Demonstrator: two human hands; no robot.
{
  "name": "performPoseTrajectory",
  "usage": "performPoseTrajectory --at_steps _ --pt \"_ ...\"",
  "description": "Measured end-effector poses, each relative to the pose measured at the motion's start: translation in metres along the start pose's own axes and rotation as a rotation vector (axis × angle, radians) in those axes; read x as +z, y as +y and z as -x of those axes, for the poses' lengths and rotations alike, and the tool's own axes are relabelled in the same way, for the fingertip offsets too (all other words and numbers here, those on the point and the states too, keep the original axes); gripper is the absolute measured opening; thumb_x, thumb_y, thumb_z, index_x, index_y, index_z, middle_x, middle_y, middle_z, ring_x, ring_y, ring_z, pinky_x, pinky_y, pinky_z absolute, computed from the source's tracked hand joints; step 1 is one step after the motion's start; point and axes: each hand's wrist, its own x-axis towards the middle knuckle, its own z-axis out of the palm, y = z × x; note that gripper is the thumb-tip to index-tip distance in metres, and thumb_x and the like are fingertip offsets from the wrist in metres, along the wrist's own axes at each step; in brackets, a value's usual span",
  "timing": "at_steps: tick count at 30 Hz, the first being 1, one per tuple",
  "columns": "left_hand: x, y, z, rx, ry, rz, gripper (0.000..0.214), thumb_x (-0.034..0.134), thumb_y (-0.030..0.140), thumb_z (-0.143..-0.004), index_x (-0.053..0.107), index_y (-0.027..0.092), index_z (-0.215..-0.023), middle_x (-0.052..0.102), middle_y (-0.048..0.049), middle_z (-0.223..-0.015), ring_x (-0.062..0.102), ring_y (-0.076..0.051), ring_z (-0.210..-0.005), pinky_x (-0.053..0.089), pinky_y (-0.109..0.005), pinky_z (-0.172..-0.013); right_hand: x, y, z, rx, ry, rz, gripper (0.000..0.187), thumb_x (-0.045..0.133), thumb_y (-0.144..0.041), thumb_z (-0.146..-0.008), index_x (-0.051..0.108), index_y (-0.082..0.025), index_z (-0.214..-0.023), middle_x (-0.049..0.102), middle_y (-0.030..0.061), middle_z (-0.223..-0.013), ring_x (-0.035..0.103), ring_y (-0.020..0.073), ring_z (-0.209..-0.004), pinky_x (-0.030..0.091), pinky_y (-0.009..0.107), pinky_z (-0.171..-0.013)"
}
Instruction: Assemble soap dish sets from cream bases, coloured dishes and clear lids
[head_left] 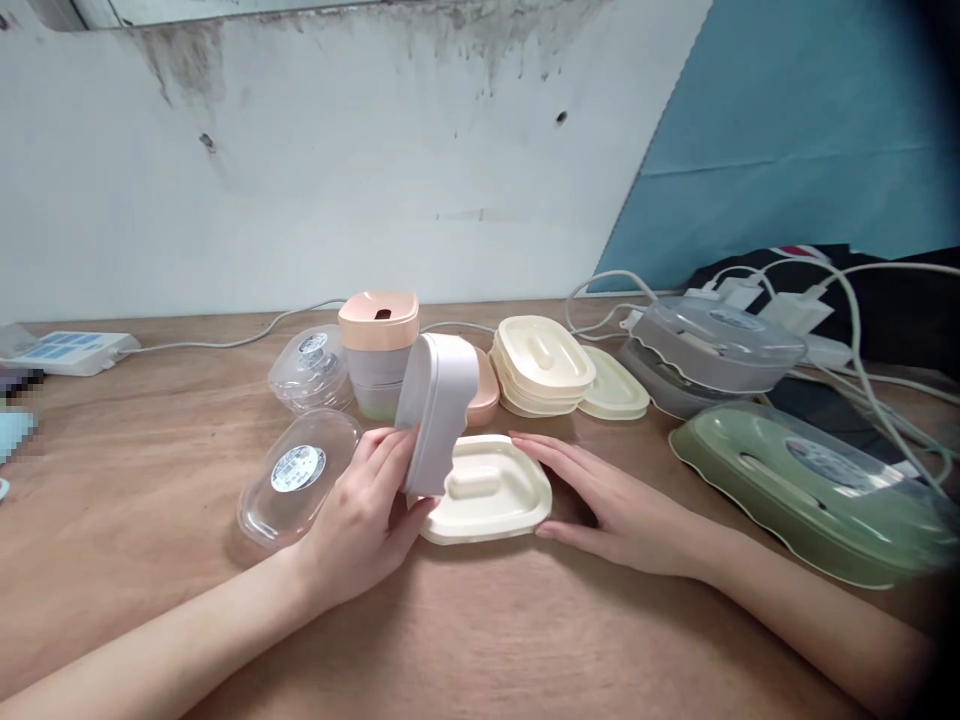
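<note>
My left hand [358,520] grips a pale lilac container [436,412], holding it tilted on its edge above the left end of a cream lid [491,490] that lies flat on the wooden table [150,480]. My right hand [615,500] lies flat on the table with its fingers stretched out, touching the right edge of that cream lid. A clear oval lid [296,478] with a round sticker lies just left of my left hand.
Behind stand a pink-topped stack of containers [377,350], a clear lid [311,368], a pile of cream lids [541,365], a single cream lid [615,385], grey lidded trays [712,350] and a green tray [810,495]. White cables [862,340] trail at right; a power strip [67,350] sits far left.
</note>
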Motion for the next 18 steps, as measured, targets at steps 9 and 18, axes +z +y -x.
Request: performPoseTrajectory --at_steps 9,18 --pt "0.0013 0.0042 0.0014 -0.013 0.035 0.073 0.034 0.051 0.025 -0.087 0.041 0.019 -0.119 0.056 -0.0093 -0.100 0.052 -0.025 -0.092 0.047 -0.038 -0.080 -0.0025 -0.0013 -0.0010 -0.009 -0.007 -0.003 0.070 0.055 -0.045 -0.084 0.024 -0.022 -0.142 0.040 0.0159 -0.143 0.044 0.0287 -0.127 0.044 0.048 -0.099" --pt "0.0036 0.0017 0.0008 0.057 -0.008 -0.035 0.040 0.051 0.020 -0.088 0.045 0.016 -0.128 0.056 -0.0114 -0.111 0.045 -0.027 -0.107 0.039 -0.043 -0.093 0.0015 0.0034 0.0003 -0.051 0.048 0.018 0.083 0.056 -0.040 -0.084 0.005 -0.021 -0.146 0.037 0.0169 -0.145 0.042 0.0290 -0.129 0.044 0.049 -0.099"
